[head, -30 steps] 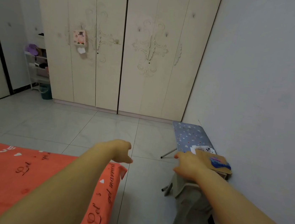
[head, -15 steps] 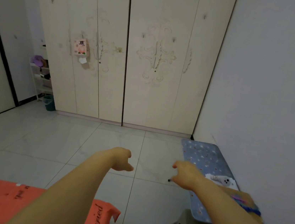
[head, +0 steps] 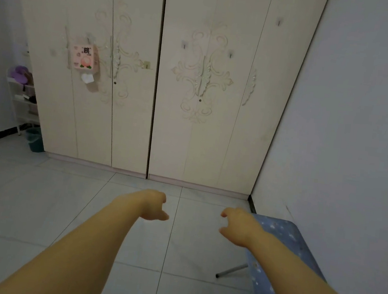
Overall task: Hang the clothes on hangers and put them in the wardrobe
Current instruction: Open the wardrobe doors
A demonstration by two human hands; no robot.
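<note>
Cream wardrobe (head: 127, 126) fills the head view at twelve o'clock, every door closed. Your left hand (head: 152, 205) and right hand (head: 238, 225) reach low toward it, fingers loosely curled, holding nothing. No clothes or hangers show here. A blue patterned board (head: 298, 242) sits at four o'clock. You look to be on the approach; next, likely, grip a door handle (head: 202, 73) and pull.

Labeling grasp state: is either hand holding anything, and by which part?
Nothing is held. The left hand and right hand are both empty, fingers loosely curled, in the air before the closed wardrobe.
</note>
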